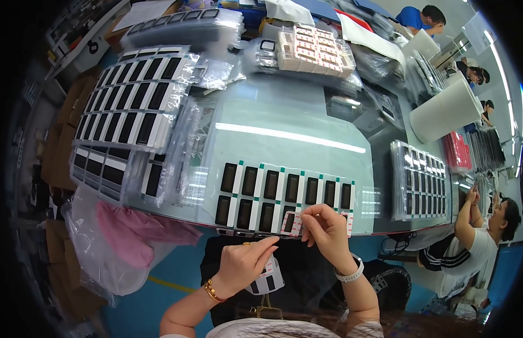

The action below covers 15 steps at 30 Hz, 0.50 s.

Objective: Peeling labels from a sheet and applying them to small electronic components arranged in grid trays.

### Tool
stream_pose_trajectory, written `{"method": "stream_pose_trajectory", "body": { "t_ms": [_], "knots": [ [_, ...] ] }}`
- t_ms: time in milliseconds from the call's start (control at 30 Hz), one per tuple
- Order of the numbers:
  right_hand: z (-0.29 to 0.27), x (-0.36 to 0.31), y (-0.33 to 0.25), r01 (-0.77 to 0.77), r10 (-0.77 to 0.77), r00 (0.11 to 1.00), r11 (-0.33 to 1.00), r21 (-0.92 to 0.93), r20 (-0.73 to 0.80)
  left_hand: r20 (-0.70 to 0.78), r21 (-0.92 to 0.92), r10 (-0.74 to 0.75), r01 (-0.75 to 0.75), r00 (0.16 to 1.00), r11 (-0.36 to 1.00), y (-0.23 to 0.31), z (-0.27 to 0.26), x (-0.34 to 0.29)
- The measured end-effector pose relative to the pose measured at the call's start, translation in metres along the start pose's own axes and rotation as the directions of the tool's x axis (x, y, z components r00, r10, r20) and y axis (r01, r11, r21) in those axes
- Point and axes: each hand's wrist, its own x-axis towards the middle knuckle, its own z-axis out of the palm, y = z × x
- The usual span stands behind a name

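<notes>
Two rows of dark rectangular panels, with white strips and green tabs between them, lie on the table before me. My right hand pinches a small white frame-shaped sticker with red marks over a panel in the near row. Just left of it, at the table edge, my left hand has its fingers pressed together and the index finger reaching toward the panels. What its fingertips hold, if anything, is hidden. Below them, over my lap, shows a white sheet with dark rectangles. Another red-marked frame lies at the near row's right end.
Stacked clear trays of dark panels stand at left, and another panel stack at right. A tray of red-marked pieces sits at the back. A white roll stands right; a person in a white shirt works beyond.
</notes>
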Motion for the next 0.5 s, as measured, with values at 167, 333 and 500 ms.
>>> {"method": "stream_pose_trajectory", "body": {
  "t_ms": [167,333,500],
  "knots": [
    [0.0008,0.0010,-0.0015,-0.002,0.002,1.000,1.000,-0.027,-0.011,0.023,0.052,0.034,-0.035,0.999,0.998,-0.0025,-0.0006,-0.0001],
    [-0.0003,0.0019,-0.0036,0.000,-0.001,1.000,0.999,-0.040,-0.009,0.052,0.145,0.081,-0.087,0.995,0.986,-0.0007,-0.0019,0.0054],
    [0.0002,0.0030,-0.0021,0.009,-0.009,1.000,0.999,-0.043,0.000,0.061,0.188,0.097,-0.107,0.993,0.976,-0.0062,0.0025,0.0025]
  ]
}}
